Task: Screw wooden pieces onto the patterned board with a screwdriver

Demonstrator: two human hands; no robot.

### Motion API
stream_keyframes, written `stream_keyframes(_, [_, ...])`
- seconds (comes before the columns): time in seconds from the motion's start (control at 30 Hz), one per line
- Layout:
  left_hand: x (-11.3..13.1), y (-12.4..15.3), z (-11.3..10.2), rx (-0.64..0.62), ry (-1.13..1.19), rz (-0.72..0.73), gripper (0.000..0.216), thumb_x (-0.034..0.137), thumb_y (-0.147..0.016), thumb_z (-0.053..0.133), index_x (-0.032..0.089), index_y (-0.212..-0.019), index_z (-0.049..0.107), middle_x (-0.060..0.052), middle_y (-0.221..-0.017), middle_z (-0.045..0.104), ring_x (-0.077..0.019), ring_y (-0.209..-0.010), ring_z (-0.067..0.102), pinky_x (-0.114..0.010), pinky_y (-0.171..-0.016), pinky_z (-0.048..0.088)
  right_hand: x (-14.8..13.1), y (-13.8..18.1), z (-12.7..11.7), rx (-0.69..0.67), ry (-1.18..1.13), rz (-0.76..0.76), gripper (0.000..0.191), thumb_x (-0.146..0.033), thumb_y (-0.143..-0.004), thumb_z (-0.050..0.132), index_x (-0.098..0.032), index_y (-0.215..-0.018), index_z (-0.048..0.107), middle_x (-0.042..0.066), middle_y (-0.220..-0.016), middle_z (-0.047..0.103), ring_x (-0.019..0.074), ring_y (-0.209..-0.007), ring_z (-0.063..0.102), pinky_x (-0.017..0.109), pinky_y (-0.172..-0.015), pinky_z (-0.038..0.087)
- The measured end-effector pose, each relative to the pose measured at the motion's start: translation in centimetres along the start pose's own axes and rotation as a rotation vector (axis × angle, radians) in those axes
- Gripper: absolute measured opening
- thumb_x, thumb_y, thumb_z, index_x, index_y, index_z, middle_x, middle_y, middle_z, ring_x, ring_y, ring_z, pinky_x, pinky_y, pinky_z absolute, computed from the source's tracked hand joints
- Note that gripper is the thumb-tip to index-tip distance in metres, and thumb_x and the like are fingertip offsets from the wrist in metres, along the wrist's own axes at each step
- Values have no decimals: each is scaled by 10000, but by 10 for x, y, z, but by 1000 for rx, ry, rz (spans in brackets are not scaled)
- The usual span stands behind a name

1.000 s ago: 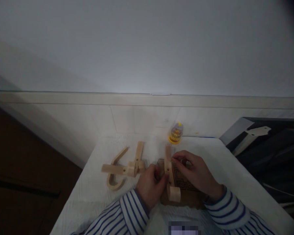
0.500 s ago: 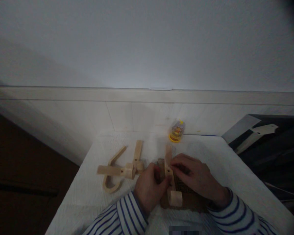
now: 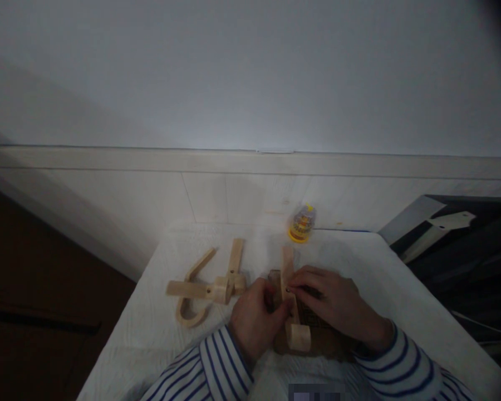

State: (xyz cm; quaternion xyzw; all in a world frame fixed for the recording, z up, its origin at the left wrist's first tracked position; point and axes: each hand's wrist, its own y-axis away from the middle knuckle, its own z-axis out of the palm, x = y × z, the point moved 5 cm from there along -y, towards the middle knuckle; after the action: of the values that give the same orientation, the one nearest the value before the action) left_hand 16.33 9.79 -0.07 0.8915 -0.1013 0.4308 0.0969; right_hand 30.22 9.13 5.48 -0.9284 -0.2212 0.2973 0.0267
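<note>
A light wooden bar (image 3: 288, 278) with a round block at its near end lies across a brown patterned board (image 3: 317, 340) on the white table (image 3: 158, 328). My left hand (image 3: 256, 320) is closed against the bar's left side, thumb pressing it. From the right, my right hand (image 3: 334, 303) pinches the bar with its fingertips near a small hole. What the fingertips hold, if anything small, is too dim to see. Both sleeves are white with blue stripes.
An assembly of joined wooden pieces (image 3: 209, 284), with a curved hook shape, lies left of my hands. A small yellow-capped bottle (image 3: 301, 224) stands at the table's far edge by the wall. Dark flat objects (image 3: 455, 245) lie to the right, dark floor to the left.
My right hand has slid down from the bar's top toward its middle and lies flatter. The view has shifted a little. The left hand has barely moved.
</note>
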Motion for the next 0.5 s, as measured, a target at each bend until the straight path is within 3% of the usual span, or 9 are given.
stream_keyframes(0.5, [3,2,1,-20,23,8,202,368,-739,587,179,-763,519,23,-616,507,-140,-567,472,-236,-503,320,0,1,4,-41,16,-22,150,-167,-852,484,-208,-873,627,27,-891,633,151,-815,588,283,-743,462])
